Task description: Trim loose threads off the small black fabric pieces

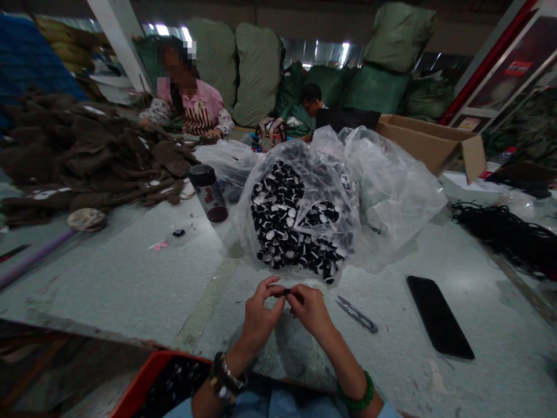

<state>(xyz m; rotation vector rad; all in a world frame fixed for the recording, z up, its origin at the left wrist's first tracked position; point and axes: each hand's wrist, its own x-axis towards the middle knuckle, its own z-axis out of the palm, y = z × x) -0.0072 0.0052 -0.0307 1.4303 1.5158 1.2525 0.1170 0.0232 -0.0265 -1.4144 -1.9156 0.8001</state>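
Looking in remotely through the head camera, I find a heap of dark brown fabric pieces (96, 145) at the far left of the counter (117, 273), with a purple rod (39, 258) on the nearer side, its round pale end close to the heap. Next, below the counter's near edge, I make out the rim of an orange bin (143, 377) holding black and white bits. A small pink item (161, 245) lies just beyond mid-counter, and on the far side sits a co-worker in a pink top (204, 104). A clear jar with a dark lid (213, 194) stands right of the brown heap. Near the centre, my left hand (261, 310) pinches a small black piece (286, 292) between thumb and forefinger; the piece is held just above the counter, fingertips meeting over it. Behind it, a clear plastic bag (244, 217) bulges with black and white pieces (278, 226). My right hand (311, 307) grips the same piece from the other side, thumb against finger. Right of that hand lie metal snips (357, 314). Farther back, I see an open cardboard box (426, 142); nearer, a black phone (439, 316). Black cords (509, 235) are bunched at the right.
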